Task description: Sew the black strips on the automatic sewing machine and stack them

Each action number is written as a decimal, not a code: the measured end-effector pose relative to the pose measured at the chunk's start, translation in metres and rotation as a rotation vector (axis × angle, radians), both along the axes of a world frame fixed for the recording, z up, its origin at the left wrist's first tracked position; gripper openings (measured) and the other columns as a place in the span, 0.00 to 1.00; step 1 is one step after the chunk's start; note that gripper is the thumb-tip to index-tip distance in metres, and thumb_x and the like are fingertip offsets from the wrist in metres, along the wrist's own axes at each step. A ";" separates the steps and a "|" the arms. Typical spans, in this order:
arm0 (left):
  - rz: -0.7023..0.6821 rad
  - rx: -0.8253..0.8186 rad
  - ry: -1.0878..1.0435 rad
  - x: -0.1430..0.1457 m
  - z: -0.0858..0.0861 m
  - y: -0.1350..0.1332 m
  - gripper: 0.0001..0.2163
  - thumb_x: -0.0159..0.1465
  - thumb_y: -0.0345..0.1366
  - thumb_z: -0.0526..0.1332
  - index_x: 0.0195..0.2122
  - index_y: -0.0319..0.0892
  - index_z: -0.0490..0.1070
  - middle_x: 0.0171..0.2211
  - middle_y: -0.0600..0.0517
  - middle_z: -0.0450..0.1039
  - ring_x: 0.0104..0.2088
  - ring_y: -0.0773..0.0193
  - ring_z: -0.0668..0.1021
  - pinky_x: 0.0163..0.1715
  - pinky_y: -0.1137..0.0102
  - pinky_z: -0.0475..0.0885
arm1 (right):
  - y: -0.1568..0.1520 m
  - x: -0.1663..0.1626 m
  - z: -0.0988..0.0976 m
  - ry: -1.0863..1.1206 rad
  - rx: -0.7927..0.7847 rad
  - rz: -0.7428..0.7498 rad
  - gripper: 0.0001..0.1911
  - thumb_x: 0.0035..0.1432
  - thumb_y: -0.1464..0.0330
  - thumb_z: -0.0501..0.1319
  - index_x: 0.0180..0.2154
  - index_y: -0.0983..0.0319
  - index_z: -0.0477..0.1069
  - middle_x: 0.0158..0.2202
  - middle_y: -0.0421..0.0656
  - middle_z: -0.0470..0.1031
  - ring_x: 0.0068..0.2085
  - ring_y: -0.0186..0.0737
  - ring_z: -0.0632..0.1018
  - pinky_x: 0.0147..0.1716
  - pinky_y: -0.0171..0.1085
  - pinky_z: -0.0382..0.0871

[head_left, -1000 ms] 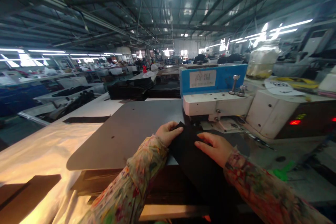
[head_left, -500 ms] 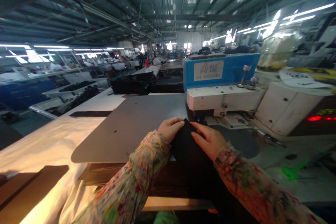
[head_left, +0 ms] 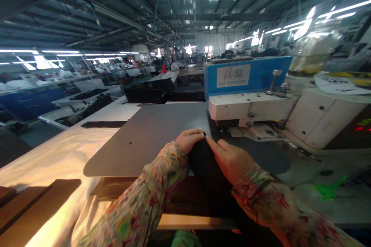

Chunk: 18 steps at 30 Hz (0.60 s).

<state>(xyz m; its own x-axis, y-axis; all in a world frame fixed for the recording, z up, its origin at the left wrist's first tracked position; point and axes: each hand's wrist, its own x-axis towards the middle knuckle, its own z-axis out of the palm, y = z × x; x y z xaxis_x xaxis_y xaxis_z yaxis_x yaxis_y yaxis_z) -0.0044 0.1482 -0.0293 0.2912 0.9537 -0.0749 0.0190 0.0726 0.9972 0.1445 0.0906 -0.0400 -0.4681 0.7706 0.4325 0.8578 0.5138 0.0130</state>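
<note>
Scanning from the left, I saw the cream-covered bench (head_left: 55,154) carrying a grey flat board (head_left: 145,135) with rounded corners. My left hand (head_left: 189,141) rested at that board's right edge, its fingers (head_left: 194,134) curled together and clamped on the top corner of a black fabric piece (head_left: 207,164). The fabric's long axis ran from that corner straight back toward me, lying between my two forearms. My right hand (head_left: 232,158) came in from the other side, its fingers (head_left: 213,145) drawn together and pressed to the same corner, so both hands met at one point and neither was nearer than the other. Just beyond the fingertips, to the right and a little further off, stood the white and blue sewing machine (head_left: 249,106); the fabric's corner pointed toward its underside, near but apart from it.
</note>
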 end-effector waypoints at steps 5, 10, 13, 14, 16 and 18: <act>-0.125 0.177 0.141 -0.005 0.005 0.002 0.09 0.46 0.39 0.57 0.23 0.38 0.70 0.24 0.52 0.70 0.30 0.64 0.71 0.36 0.70 0.63 | -0.001 -0.002 0.001 -0.099 0.059 -0.019 0.22 0.54 0.77 0.46 0.52 0.66 0.56 0.30 0.45 0.67 0.26 0.36 0.69 0.22 0.32 0.61; -0.081 0.183 0.201 -0.003 0.000 0.000 0.10 0.47 0.38 0.56 0.26 0.38 0.70 0.25 0.52 0.70 0.30 0.64 0.70 0.34 0.71 0.64 | -0.002 -0.002 0.002 -0.126 0.044 -0.038 0.21 0.55 0.76 0.45 0.51 0.65 0.58 0.29 0.45 0.68 0.26 0.35 0.70 0.20 0.32 0.59; -0.024 0.234 0.339 0.004 -0.007 0.000 0.10 0.49 0.39 0.54 0.27 0.38 0.69 0.22 0.53 0.68 0.26 0.65 0.69 0.30 0.71 0.65 | -0.001 -0.001 0.005 -0.126 -0.034 -0.077 0.20 0.55 0.76 0.46 0.51 0.64 0.58 0.31 0.45 0.68 0.27 0.36 0.71 0.21 0.32 0.59; -0.014 0.297 0.424 0.008 -0.009 0.000 0.10 0.51 0.39 0.53 0.27 0.38 0.69 0.22 0.53 0.67 0.26 0.65 0.69 0.29 0.71 0.65 | -0.001 0.001 0.006 -0.115 -0.072 -0.088 0.20 0.55 0.75 0.46 0.51 0.64 0.58 0.32 0.45 0.68 0.28 0.36 0.71 0.21 0.32 0.59; 0.010 0.464 0.615 0.016 -0.009 0.001 0.10 0.53 0.39 0.52 0.27 0.39 0.69 0.23 0.53 0.66 0.28 0.65 0.69 0.30 0.71 0.64 | 0.001 0.006 0.009 -0.076 -0.152 -0.107 0.20 0.54 0.75 0.46 0.50 0.64 0.59 0.33 0.45 0.69 0.29 0.36 0.72 0.23 0.32 0.60; 0.052 0.630 0.775 0.023 -0.008 0.002 0.08 0.53 0.36 0.53 0.28 0.40 0.69 0.26 0.52 0.66 0.31 0.63 0.68 0.33 0.70 0.64 | 0.004 0.013 0.011 -0.019 -0.222 -0.127 0.19 0.53 0.75 0.47 0.48 0.62 0.61 0.33 0.44 0.69 0.31 0.36 0.72 0.25 0.31 0.61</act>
